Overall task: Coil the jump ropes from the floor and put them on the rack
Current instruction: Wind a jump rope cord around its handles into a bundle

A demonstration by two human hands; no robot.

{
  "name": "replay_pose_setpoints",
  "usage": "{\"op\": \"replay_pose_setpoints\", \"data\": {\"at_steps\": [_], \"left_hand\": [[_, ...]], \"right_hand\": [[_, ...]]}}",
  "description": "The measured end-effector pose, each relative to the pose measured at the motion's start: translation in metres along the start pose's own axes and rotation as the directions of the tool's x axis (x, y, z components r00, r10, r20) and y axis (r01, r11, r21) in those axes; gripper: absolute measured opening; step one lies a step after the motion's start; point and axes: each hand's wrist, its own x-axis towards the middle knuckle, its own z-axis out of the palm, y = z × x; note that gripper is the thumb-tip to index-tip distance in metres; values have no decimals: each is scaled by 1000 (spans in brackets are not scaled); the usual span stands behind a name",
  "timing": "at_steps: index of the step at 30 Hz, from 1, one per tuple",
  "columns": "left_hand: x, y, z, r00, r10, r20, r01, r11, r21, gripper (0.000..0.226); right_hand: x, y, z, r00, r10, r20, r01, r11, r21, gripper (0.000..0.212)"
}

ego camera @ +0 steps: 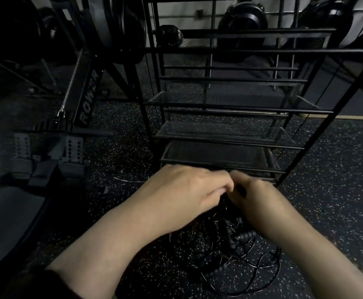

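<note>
A tangle of thin black jump ropes (230,251) with ribbed black handles (244,235) hangs and lies on the speckled floor below my hands. My left hand (189,190) and my right hand (256,197) meet fingertip to fingertip above the tangle, both with fingers curled round dark rope strands that drop between them. The black wire rack (223,137), with several mesh shelves, stands just beyond my hands; its lowest shelf edge is right behind my knuckles. What my palms hold is hidden.
A rowing machine (85,100) with grey footplates (46,152) stands to the left. Round black weights (241,24) sit behind the rack's top shelf. Speckled rubber floor (338,180) extends to the right. A dark mat (3,223) lies at lower left.
</note>
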Motion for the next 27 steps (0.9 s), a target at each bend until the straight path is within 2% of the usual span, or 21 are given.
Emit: {"op": "replay_pose_setpoints", "data": {"at_steps": [2, 5, 7, 10, 14, 16, 18, 19, 20, 21, 23, 25, 27], "left_hand": [[0, -8, -7, 999, -27, -33, 24, 995, -95, 15], [-1, -17, -10, 993, -111, -32, 96, 947, -306, 12], [-5, -21, -9, 988, -151, -24, 124, 880, -458, 12], [-7, -28, -1, 964, -265, -35, 200, 802, -564, 16], [-3, -25, 9, 916, -396, -62, 269, 722, -637, 26], [-2, -18, 14, 895, -446, -31, 293, 638, -712, 27], [-1, -10, 19, 838, -539, 81, 391, 490, -779, 30], [0, -8, 21, 822, -554, 129, 433, 462, -774, 34], [0, -8, 24, 819, -551, 158, 456, 460, -762, 36], [1, -6, 26, 820, -542, 181, 469, 457, -756, 33], [2, -1, 29, 817, -517, 255, 499, 415, -761, 26], [3, 6, 35, 800, -478, 363, 542, 314, -780, 37], [3, 15, 38, 798, -438, 413, 550, 252, -796, 53]], "right_hand": [[-4, -4, 4, 982, -130, 137, 111, 985, 134, 11], [-11, -14, -1, 934, -292, 207, 183, 887, 425, 12], [-16, -21, -9, 921, -355, 161, 206, 794, 572, 17], [-19, -25, -18, 932, -361, 33, 248, 700, 670, 17], [-18, -19, -19, 974, -223, -49, 174, 587, 790, 39], [-17, -21, -18, 991, -103, -83, 123, 486, 865, 29], [-16, -24, -22, 993, 74, -94, 69, 296, 953, 16], [-14, -23, -25, 983, 157, -99, 62, 225, 972, 19], [-13, -23, -28, 966, 235, -109, 61, 205, 977, 24], [-11, -23, -30, 945, 299, -132, 56, 251, 966, 28], [-9, -18, -28, 903, 362, -233, 19, 505, 863, 29], [-8, -13, -21, 885, 279, -372, 30, 765, 644, 24], [-8, -12, -15, 874, 151, -463, 99, 876, 471, 19]]}}
